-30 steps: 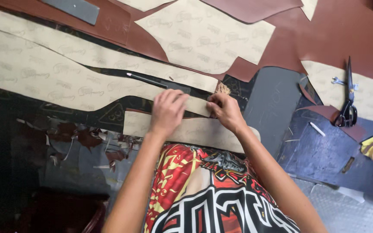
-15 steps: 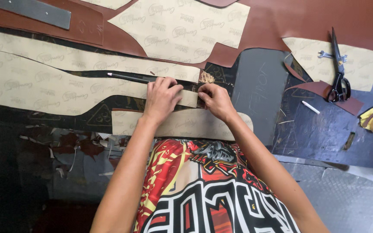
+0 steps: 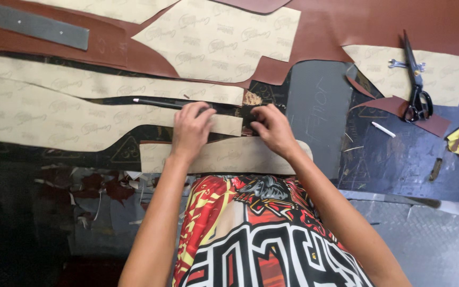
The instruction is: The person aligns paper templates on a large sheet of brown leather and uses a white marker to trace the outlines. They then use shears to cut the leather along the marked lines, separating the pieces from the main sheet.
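Observation:
My left hand (image 3: 191,127) presses down on the right end of a long beige cut piece (image 3: 54,119) and holds a slim black tool with a white tip (image 3: 158,102) that lies along the dark gap above it. My right hand (image 3: 271,127) is closed at the right end of that piece, fingers pinched on its dark edge; what it grips is hidden. A shorter beige strip (image 3: 229,158) lies under both wrists at the table's near edge. A second long beige piece (image 3: 107,85) runs just above the tool.
Brown leather (image 3: 357,24) covers the far side with beige pattern pieces (image 3: 219,40) on it. A grey metal bar (image 3: 39,26) lies far left. Black scissors (image 3: 414,85) and a small wrench (image 3: 406,65) lie right, near a white chalk stick (image 3: 383,129). Scraps litter the floor (image 3: 96,191).
Both hands have stayed on the right end of the long beige piece; the right hand's fingers have closed in toward the left hand. The view has shifted slightly.

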